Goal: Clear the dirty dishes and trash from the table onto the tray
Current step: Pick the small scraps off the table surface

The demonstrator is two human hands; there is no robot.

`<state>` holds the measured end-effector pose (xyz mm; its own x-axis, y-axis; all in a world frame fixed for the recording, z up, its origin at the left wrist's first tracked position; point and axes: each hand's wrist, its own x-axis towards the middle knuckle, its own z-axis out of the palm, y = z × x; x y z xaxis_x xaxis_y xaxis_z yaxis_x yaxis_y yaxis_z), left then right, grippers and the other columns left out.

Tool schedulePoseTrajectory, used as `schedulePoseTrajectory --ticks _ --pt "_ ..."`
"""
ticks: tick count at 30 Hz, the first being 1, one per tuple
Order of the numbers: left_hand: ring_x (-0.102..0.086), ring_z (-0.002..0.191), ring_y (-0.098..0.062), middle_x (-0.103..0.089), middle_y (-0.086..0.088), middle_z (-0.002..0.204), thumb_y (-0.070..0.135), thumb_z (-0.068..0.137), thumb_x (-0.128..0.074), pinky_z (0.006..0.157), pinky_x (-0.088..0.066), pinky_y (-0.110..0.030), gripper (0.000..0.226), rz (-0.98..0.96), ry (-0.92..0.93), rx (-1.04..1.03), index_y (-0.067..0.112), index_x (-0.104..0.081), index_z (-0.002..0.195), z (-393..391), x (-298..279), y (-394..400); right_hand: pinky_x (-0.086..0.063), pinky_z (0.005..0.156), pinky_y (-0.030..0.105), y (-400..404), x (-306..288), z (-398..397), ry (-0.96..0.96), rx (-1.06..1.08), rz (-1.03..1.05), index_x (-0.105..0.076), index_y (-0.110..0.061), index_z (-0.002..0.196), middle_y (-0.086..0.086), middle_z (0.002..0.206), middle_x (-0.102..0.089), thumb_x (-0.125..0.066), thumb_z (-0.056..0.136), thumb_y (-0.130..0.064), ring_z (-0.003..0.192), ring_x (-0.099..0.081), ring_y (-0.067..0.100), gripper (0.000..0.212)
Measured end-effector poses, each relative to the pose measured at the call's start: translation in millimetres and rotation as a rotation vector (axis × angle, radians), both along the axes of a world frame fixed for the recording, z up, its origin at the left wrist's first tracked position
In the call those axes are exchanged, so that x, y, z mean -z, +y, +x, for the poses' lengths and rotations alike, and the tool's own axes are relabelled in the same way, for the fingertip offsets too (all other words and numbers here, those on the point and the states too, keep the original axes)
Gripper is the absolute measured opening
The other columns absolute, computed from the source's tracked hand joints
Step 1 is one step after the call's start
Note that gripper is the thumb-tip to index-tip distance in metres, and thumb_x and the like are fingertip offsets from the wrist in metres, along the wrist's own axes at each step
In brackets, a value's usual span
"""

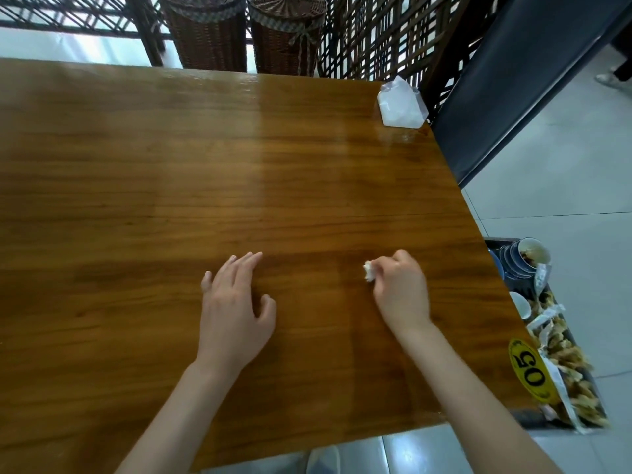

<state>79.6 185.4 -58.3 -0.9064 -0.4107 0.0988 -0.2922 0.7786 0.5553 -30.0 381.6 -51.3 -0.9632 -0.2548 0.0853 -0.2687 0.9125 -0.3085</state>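
From my remote seat, the wooden table (239, 159) fills most of the view, its right edge slanting down toward me and its near edge cutting across the bottom, grey floor tiles (561, 172) beyond both. The broad top between the hands and the far edge lies open. Behind the far edge stand a dark lattice screen (372, 39) and two wicker baskets (246, 32), tight against the table. A dark panel (519, 80) rises past the far right corner.

Off the right edge, lower than the tabletop, sits the tray (496, 241), partly hidden by the table. It holds stacked blue-and-white bowls (523, 260), a small white cup (519, 304) and a heap of yellowish scraps (567, 371) with paper strips among them. A yellow sticker (528, 374) marked 05 sits at the table's right edge, just beside the tray.

A clear napkin holder (400, 104) stands on the far right corner, well apart from both hands.

My left hand (236, 309) rests flat on the wood, fingers straight, holding nothing. My right hand (400, 289), near the right edge, has its fingers curled, pinching a small white scrap (368, 271) just above the tabletop.
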Motion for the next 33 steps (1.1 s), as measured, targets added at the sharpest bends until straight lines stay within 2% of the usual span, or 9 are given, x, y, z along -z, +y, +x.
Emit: schedulePoseTrajectory --ticks 2,4,6,9,13,17,25,30,33 --pt "-0.035 0.135 -0.019 -0.05 -0.002 0.137 0.017 0.081 -0.064 0.111 -0.009 -0.038 0.059 0.007 0.005 0.022 0.019 -0.044 0.137 2.8 0.9 2.6 -0.04 0.067 0.023 41.1 -0.9 -11.6 0.028 0.151 0.037 -0.068 -0.003 0.094 0.004 0.08 -0.052 -0.055 0.091 -0.01 0.076 -0.047 0.014 0.016" --pt "-0.035 0.135 -0.019 -0.05 -0.002 0.137 0.017 0.081 -0.065 0.111 -0.009 -0.038 0.06 0.01 0.007 0.036 0.018 -0.044 0.137 5.8 1.8 3.0 -0.037 0.067 0.026 79.4 -1.2 -16.0 0.041 0.314 0.063 -0.069 -0.001 0.096 0.01 0.082 -0.056 -0.053 0.091 -0.007 0.076 -0.048 0.018 0.017" --pt "-0.035 0.135 -0.02 -0.05 -0.003 0.137 0.016 0.08 -0.065 0.111 -0.01 -0.039 0.06 0.009 0.008 0.038 0.017 -0.045 0.137 9.7 2.1 0.8 -0.041 0.068 0.032 102.5 -1.2 -13.4 0.059 0.421 0.076 -0.069 0.001 0.099 0.018 0.089 -0.062 -0.053 0.09 -0.005 0.079 -0.053 0.026 0.019" --pt "-0.036 0.135 -0.021 -0.05 -0.004 0.137 0.016 0.08 -0.065 0.111 -0.011 -0.039 0.059 0.006 0.001 0.039 0.016 -0.046 0.136 19.0 2.8 -6.1 -0.043 0.07 0.035 101.0 -1.8 -7.6 0.074 0.513 0.048 -0.069 0.002 0.1 0.022 0.093 -0.065 -0.053 0.09 -0.003 0.084 -0.058 0.034 0.02" --pt "-0.037 0.134 -0.022 -0.051 -0.005 0.136 0.014 0.08 -0.065 0.112 -0.012 -0.041 0.058 0.005 -0.01 0.047 0.015 -0.046 0.135 33.4 5.0 -17.3 -0.042 0.066 0.03 68.0 -0.8 -0.8 0.062 0.59 -0.058 -0.068 0.003 0.1 0.02 0.094 -0.067 -0.053 0.09 -0.003 0.084 -0.063 0.031 0.019" --pt "-0.038 0.133 -0.024 -0.052 -0.007 0.135 0.012 0.079 -0.067 0.111 -0.013 -0.042 0.058 0.005 -0.023 0.048 0.014 -0.048 0.134 45.6 6.7 -25.7 -0.043 0.068 0.026 11.4 2.5 21.6 0.027 0.507 -0.086 -0.067 -0.002 0.108 0.016 0.102 -0.064 -0.052 0.093 -0.01 0.089 -0.061 0.026 0.022" --pt "-0.039 0.132 -0.025 -0.053 -0.006 0.134 0.014 0.078 -0.069 0.11 -0.013 -0.042 0.059 -0.025 -0.029 0.065 0.014 -0.048 0.134 72.0 4.2 -55.7 -0.041 0.069 0.02 -94.5 7.3 75.9 -0.022 0.277 -0.188 -0.067 -0.008 0.111 0.009 0.099 -0.061 -0.048 0.096 -0.015 0.089 -0.058 0.019 0.025" --pt "-0.043 0.13 -0.028 -0.055 -0.008 0.132 0.012 0.076 -0.072 0.108 -0.016 -0.044 0.059 -0.031 -0.021 0.068 0.013 -0.05 0.131 88.9 2.9 -73.7 -0.042 0.071 0.016 -149.8 10.2 114.9 -0.036 0.046 -0.261 -0.068 -0.01 0.11 0.005 0.097 -0.062 -0.055 0.092 -0.013 0.089 -0.057 0.014 0.022" --pt "-0.042 0.13 -0.029 -0.054 -0.008 0.132 0.012 0.075 -0.072 0.109 -0.017 -0.045 0.06 -0.032 -0.03 0.075 0.013 -0.05 0.132 100.3 2.6 -86.1 -0.049 0.077 0.02 -169.0 11.6 135.9 -0.067 -0.083 -0.249 -0.068 -0.01 0.109 0.005 0.097 -0.061 -0.056 0.091 -0.011 0.092 -0.056 0.014 0.021"
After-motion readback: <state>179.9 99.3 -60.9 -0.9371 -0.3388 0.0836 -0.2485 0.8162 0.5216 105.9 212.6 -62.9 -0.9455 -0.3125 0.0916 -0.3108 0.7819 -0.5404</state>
